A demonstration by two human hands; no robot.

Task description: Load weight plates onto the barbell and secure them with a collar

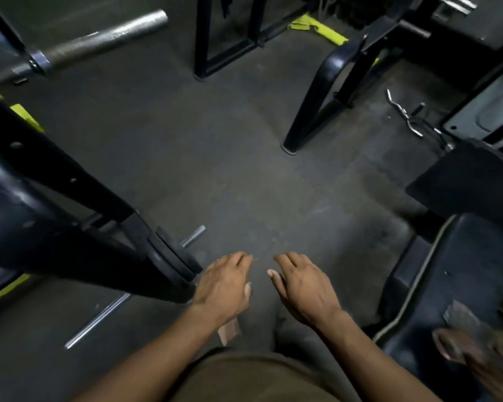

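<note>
A thick silver barbell sleeve [105, 36] juts out at the upper left, bare, held on a black rack. Low on the left, black weight plates [174, 256] sit on a thin bar [193, 235] that lies on the floor, partly hidden behind a black frame post [55, 181]. My left hand [224, 285] hovers palm down just right of those plates, fingers loosely spread, holding nothing. My right hand [302, 288] hovers beside it, also palm down with nothing in it. No collar is visible.
Dark rubber floor [230, 158] stretches ahead. A curved black machine leg [317, 97] and a frame base [230, 33] stand at the back. A curl bar [404, 114] lies on the floor at right. A padded black bench [462, 271] is at right, with another person's foot [462, 329] by it.
</note>
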